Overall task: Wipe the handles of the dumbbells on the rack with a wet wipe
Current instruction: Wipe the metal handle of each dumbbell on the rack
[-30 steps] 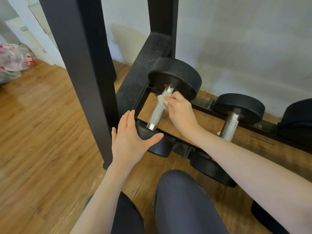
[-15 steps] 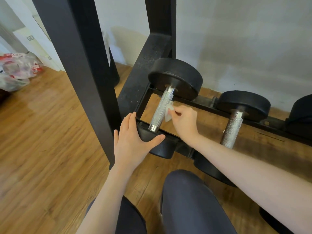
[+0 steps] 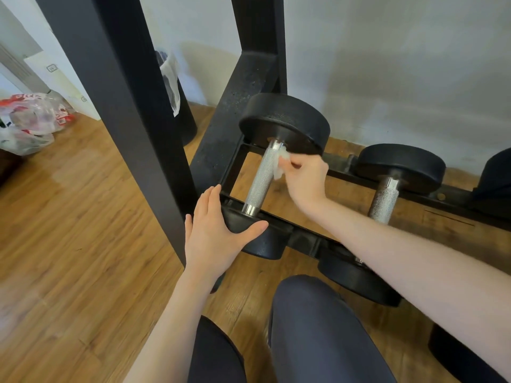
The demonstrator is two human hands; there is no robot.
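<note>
Our left hand (image 3: 218, 230) lies flat with straight fingers on the near weight (image 3: 254, 236), we think to stop the dumbbell rolling. Our right hand (image 3: 302, 178) pinches the wet wipe (image 3: 280, 164) against the handle (image 3: 262, 179) on the rack (image 3: 345, 175), near the far weight (image 3: 287, 123); free room lies toward us.

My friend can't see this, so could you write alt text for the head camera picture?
A person's right hand pinches a white wet wipe against the upper end of a dumbbell's knurled metal handle on a black rack. The left hand rests open on that dumbbell's near weight; a second dumbbell sits further right.
</note>
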